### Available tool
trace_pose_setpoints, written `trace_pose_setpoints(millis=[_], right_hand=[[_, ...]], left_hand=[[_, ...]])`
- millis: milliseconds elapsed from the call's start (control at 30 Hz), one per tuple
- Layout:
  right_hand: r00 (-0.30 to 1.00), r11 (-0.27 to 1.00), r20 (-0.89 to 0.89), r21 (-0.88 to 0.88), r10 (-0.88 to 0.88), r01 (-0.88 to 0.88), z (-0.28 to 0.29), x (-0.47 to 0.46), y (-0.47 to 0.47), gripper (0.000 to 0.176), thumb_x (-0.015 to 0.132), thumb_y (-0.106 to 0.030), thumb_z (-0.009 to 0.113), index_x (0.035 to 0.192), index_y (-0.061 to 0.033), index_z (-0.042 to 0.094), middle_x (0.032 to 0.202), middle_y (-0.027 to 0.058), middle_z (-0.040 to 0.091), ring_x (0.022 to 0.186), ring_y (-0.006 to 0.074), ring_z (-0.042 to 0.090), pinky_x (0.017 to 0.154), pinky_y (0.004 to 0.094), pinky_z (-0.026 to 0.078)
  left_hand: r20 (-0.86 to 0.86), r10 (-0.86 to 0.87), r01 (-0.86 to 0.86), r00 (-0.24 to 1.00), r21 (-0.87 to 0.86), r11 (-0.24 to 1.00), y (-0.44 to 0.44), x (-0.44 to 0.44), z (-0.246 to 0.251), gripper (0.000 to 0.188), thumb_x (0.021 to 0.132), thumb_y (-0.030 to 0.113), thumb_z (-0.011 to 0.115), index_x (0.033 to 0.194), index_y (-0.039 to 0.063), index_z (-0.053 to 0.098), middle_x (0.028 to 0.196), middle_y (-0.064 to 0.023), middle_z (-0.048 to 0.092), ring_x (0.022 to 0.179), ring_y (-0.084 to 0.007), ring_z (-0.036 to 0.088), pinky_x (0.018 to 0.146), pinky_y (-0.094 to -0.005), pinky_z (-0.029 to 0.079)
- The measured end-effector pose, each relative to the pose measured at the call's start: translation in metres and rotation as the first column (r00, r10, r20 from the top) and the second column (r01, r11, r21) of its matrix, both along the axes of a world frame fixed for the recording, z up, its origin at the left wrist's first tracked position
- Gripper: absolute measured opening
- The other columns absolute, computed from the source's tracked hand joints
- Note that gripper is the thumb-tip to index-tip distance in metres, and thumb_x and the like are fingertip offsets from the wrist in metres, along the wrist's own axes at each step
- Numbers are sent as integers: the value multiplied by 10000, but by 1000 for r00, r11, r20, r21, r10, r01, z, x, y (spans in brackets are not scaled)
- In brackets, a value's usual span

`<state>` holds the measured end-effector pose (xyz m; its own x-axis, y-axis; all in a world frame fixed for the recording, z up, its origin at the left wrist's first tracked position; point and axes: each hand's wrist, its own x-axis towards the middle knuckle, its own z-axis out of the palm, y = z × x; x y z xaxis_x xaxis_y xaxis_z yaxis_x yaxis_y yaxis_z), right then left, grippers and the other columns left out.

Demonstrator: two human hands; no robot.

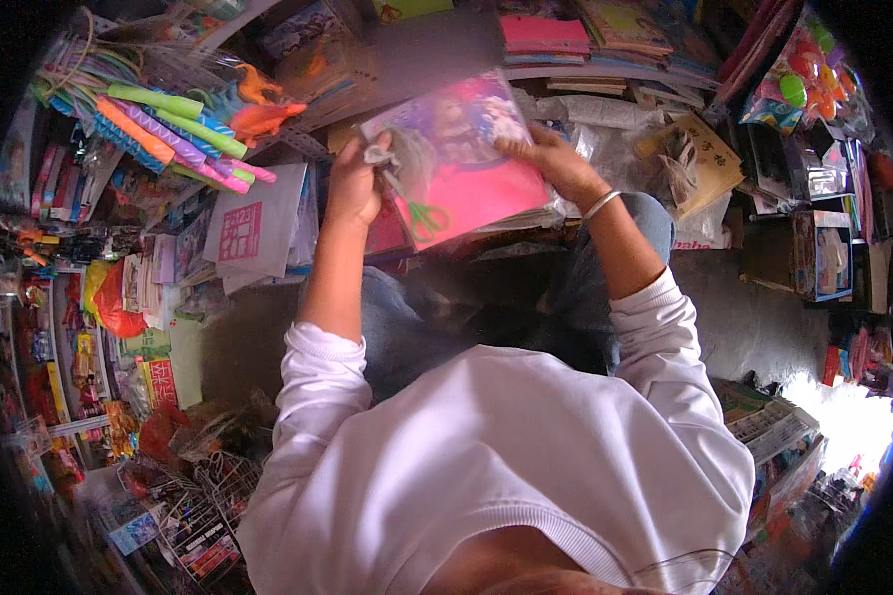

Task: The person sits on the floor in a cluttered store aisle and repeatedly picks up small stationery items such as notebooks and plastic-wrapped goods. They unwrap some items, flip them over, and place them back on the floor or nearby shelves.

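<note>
A pink booklet or folder (484,190) with a printed picture on its upper part is held up before me, tilted, above the lower shelf. My left hand (357,178) is at its left edge, pinching a crumpled grey cloth (409,160) against the cover. Green scissors handles (426,222) show on the cover's lower left; whether they are printed or real, I cannot tell. On the upper right edge my right hand (547,160) grips the same booklet, thumb on the front. A bangle circles the right wrist. The picture is partly blurred.
Wrapped foam sticks (171,141) and orange toy animals (268,111) hang at the upper left. Paper stacks (543,37) fill the shelf behind. At right, another crumpled cloth (679,165) lies on tan exercise books (711,167). A wire basket (201,520) stands lower left.
</note>
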<state>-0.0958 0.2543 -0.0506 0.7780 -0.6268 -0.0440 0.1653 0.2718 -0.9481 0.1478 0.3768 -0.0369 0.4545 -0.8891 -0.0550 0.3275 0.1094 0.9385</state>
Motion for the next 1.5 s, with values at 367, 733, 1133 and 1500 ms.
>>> trace_pose_setpoints(millis=[367,733,1133,1500], right_hand=[[970,874,98,461,-221,153,-35,10,27,324,885,-186,563,1130,16,500,1036,104,593,865,183,610,740,300,520],[948,916,138,328,-287,229,-64,14,28,350,930,-244,492,1194,-14,478,1013,29,568,843,88,540,722,243,460],[996,992,40,-97,-78,81,-53,2,32,270,912,-243,543,1010,1,600,861,-39,578,752,45,490,654,222,423],[987,984,-8,63,-163,164,-43,-10,19,271,900,-250,563,959,11,601,829,-20,590,709,51,507,614,215,419]], left_hand=[[972,71,14,-222,-70,997,-39,-43,-14,385,783,126,566,1161,55,540,1209,-165,522,1119,-341,489,980,-488,322],[953,-237,-135,-190,214,968,-61,-89,-6,507,881,282,456,1330,61,370,1419,-146,298,1328,-298,252,1040,-579,151],[981,-29,62,-192,41,997,-94,-85,0,253,855,246,447,943,60,594,926,-156,612,933,-323,572,953,-556,271],[985,-7,-252,172,51,966,-68,1,-10,338,899,281,410,899,0,598,849,-221,614,840,-395,574,806,-461,409]])
